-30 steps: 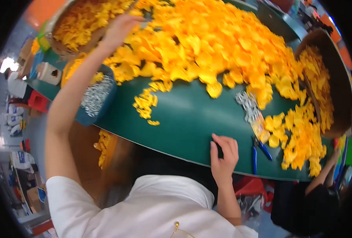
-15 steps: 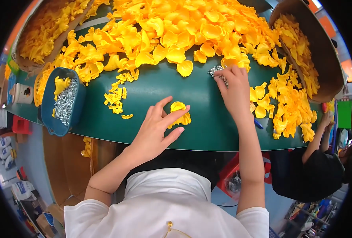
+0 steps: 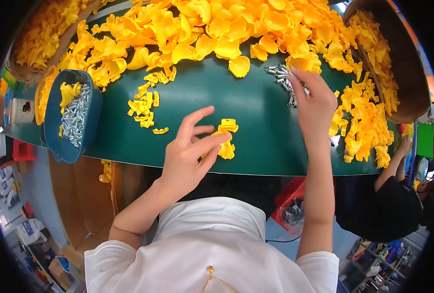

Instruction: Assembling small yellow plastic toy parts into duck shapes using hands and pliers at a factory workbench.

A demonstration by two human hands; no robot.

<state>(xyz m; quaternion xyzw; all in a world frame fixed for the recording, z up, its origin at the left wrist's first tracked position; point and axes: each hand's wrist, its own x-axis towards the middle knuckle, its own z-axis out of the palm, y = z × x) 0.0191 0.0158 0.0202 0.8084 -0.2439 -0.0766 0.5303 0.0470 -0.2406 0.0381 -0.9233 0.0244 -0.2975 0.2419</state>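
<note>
My left hand (image 3: 190, 149) hovers near the table's front edge, thumb and forefinger closed on a small curved yellow plastic piece (image 3: 226, 150); its other fingers are raised and loosely bent. A slotted rectangular end of the piece sticks up beyond the forefinger. Farther right, my right hand (image 3: 316, 100) reaches over a small pile of silver metal pins (image 3: 279, 73), thumb and forefinger tips close together among them. Whatever lies between those tips is too small to make out. Small yellow plastic clips (image 3: 143, 105) lie scattered to the left.
A large heap of yellow plastic shells (image 3: 217, 29) covers the back of the green table (image 3: 192, 93). A blue basket (image 3: 97, 110) at left holds more metal pins and a yellow piece. Cardboard boxes of yellow parts flank both sides. Another person (image 3: 383, 205) sits at right.
The left hand's fingers have drawn in on the yellow piece, which has turned so that its slotted end shows. The right hand stays at the pins, which look more spread out.
</note>
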